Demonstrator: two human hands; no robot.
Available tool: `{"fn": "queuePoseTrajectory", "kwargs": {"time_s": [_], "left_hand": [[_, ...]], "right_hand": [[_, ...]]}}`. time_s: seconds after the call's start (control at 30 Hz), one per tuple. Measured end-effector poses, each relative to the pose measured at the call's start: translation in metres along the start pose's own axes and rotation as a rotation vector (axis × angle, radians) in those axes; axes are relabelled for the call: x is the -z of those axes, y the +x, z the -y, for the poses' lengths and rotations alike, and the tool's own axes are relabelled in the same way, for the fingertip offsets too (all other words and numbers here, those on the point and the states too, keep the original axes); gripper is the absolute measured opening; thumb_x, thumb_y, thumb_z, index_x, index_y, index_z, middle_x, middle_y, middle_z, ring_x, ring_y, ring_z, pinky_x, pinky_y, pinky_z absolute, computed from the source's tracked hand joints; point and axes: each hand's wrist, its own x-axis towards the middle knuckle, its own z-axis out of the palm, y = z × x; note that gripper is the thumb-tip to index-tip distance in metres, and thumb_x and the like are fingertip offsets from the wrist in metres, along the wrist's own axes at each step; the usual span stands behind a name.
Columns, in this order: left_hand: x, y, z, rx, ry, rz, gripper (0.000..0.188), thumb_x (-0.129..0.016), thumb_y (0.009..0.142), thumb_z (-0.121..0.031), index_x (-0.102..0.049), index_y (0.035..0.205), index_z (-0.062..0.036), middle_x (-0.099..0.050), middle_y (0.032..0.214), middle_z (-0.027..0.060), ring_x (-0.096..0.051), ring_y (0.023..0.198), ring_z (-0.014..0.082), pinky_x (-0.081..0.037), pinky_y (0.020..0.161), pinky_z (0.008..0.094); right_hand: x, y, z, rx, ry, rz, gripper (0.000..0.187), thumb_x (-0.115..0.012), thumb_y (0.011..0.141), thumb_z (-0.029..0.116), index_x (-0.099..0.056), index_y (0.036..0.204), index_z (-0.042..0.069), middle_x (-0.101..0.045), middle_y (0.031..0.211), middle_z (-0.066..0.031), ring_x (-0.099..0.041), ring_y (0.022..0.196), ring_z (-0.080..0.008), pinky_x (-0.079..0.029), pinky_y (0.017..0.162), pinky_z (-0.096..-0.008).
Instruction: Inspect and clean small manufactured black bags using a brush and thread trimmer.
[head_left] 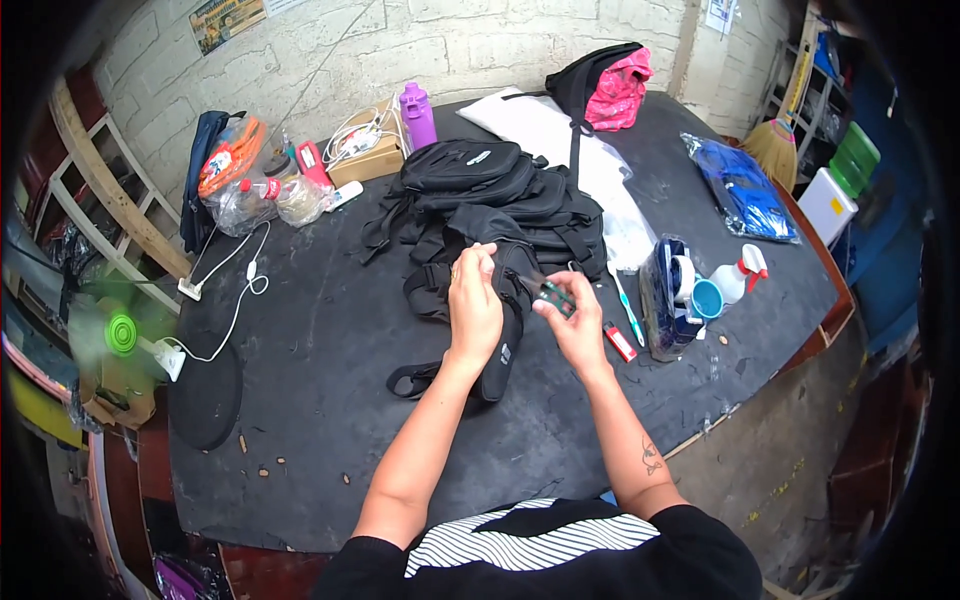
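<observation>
A black bag (497, 372) with straps lies in front of me on the dark table. My left hand (475, 308) is closed at its upper part, fingers pressed together and curled over the black fabric; the fingertips' far side is hidden. Just right of it, my right hand (575, 318) pinches a small dark green cutter (556, 296), which looks like thread snips. Its tip is smeared by motion and points toward the bag. Behind both hands, several black backpacks (465, 170) are piled up.
Right of my right hand are a toothbrush (628, 308), a red-and-white lighter-like item (620, 342), a plastic-wrapped dark pack (662, 300), a blue tape roll (707, 298) and a spray bottle (738, 275). A purple bottle (419, 118) stands behind. A spinning green fan (121, 335) is at left.
</observation>
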Motion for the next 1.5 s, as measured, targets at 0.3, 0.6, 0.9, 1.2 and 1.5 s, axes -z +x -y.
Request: {"fn": "queuePoseTrajectory", "kwargs": {"time_s": [0.3, 0.6, 0.9, 1.2, 1.5], "left_hand": [[-0.004, -0.004, -0.008, 0.069, -0.097, -0.021, 0.02, -0.038, 0.098, -0.014, -0.045, 0.096, 0.0039, -0.061, 0.102, 0.0225, -0.058, 0.097, 0.0364, -0.043, 0.087, 0.0391], [-0.001, -0.004, -0.009, 0.03, -0.211, -0.043, 0.043, -0.028, 0.099, -0.037, -0.047, 0.099, 0.0026, -0.061, 0.103, 0.0211, -0.058, 0.098, 0.0343, -0.042, 0.088, 0.0384], [-0.008, -0.007, -0.023, 0.067, -0.191, -0.008, 0.057, -0.019, 0.098, -0.047, -0.045, 0.109, 0.0029, -0.06, 0.104, 0.0212, -0.057, 0.103, 0.0281, -0.04, 0.092, 0.0353], [0.004, -0.002, -0.004, 0.024, -0.029, -0.029, 0.04, -0.041, 0.095, -0.035, -0.045, 0.11, 0.0013, -0.053, 0.109, 0.0208, -0.051, 0.109, 0.0334, -0.041, 0.088, 0.0393], [0.043, 0.014, 0.013, 0.201, -0.382, 0.167, 0.065, -0.06, 0.071, 0.004, -0.041, 0.133, -0.0085, -0.057, 0.115, 0.0094, -0.058, 0.099, 0.0184, -0.046, 0.087, 0.0294]], "right_hand": [[-0.021, 0.011, -0.026, 0.005, -0.027, -0.035, 0.027, -0.07, 0.07, 0.0, -0.061, 0.096, 0.001, -0.057, 0.087, -0.005, -0.056, 0.078, -0.013, -0.044, 0.069, -0.0257], [-0.008, 0.009, -0.002, -0.023, -0.125, -0.084, 0.028, -0.072, 0.072, 0.011, -0.062, 0.096, 0.002, -0.058, 0.088, -0.0071, -0.059, 0.079, -0.0215, -0.046, 0.069, -0.0311], [0.0, 0.013, 0.054, 0.357, -0.822, -0.116, 0.025, -0.068, 0.07, 0.012, -0.064, 0.093, 0.003, -0.053, 0.081, -0.0083, -0.055, 0.077, -0.0243, -0.044, 0.067, -0.0364], [0.012, -0.002, 0.068, 0.274, -0.857, 0.045, 0.023, -0.067, 0.073, 0.014, -0.062, 0.093, 0.005, -0.055, 0.084, -0.0111, -0.058, 0.077, -0.028, -0.045, 0.067, -0.0386], [0.022, -0.027, -0.085, -0.048, -0.38, -0.056, 0.044, -0.052, 0.091, 0.032, -0.05, 0.123, 0.003, -0.053, 0.114, -0.0179, -0.052, 0.105, -0.0322, -0.04, 0.089, -0.0429]]}}
